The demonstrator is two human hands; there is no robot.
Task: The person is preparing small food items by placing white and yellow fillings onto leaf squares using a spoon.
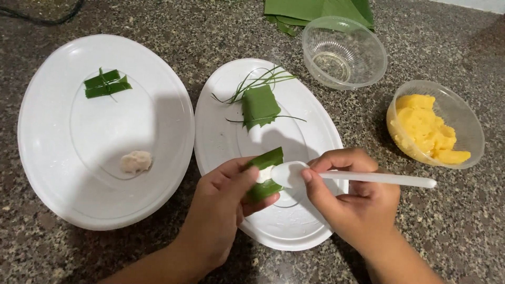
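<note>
Lower centre of frame: left hand (pixel 221 202) pinches a folded green leaf strip (pixel 265 173) with white filling over the middle white plate (pixel 226 137). Right hand (pixel 357 202) grips a white plastic spoon (pixel 336 176), bowl touching the filling. Yellow paste bowl (pixel 434 123) at right.

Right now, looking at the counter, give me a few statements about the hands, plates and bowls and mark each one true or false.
1. The left hand holds a folded green leaf piece. True.
2. The right hand holds a metal fork. False: it holds a white plastic spoon.
3. The yellow paste sits in a clear bowl. True.
4. The other clear bowl is full of rice. False: it looks empty.
5. The left plate carries a tied leaf parcel. True.
</note>
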